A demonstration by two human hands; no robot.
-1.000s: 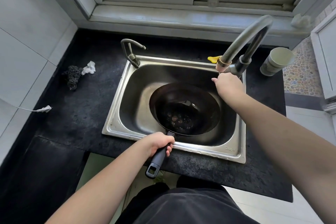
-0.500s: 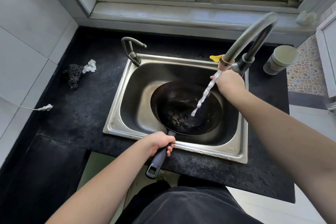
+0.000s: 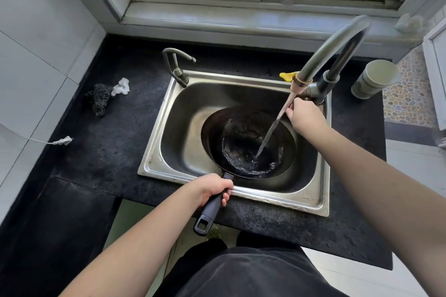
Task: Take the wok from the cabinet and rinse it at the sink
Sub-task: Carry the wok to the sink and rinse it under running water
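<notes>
Nearest the camera, the black handle [image 3: 209, 210] of the wok [image 3: 248, 143] is gripped by the left hand [image 3: 210, 188], its fingers [image 3: 225, 198] wrapped closed around the upper part of the grip, just where it crosses the front rim of the sink [image 3: 272, 198]. The handle is judged the right place to hold: it looks stiff and insulated, while the dark bowl is probably heavy metal, and heavier with water in it, so a firm hold close to the bowl is advisable against tipping. A wet rim would likely be slippery. The wok sits in the steel basin, tilted slightly, with a shallow pool of water gathered in its bottom and residue visible on the dark inner surface. A stream of water [image 3: 275, 125] falls into it from the tall tap [image 3: 330, 48]. The right hand [image 3: 305, 117] rests at the base of the tap by the lever; whether its fingers are closed on the lever cannot be told. Farther off on the worktop [image 3: 115, 152], a cup [image 3: 374, 79] lies on its side, apparently empty, and a scouring pad [image 3: 99, 100] lies to the left.
</notes>
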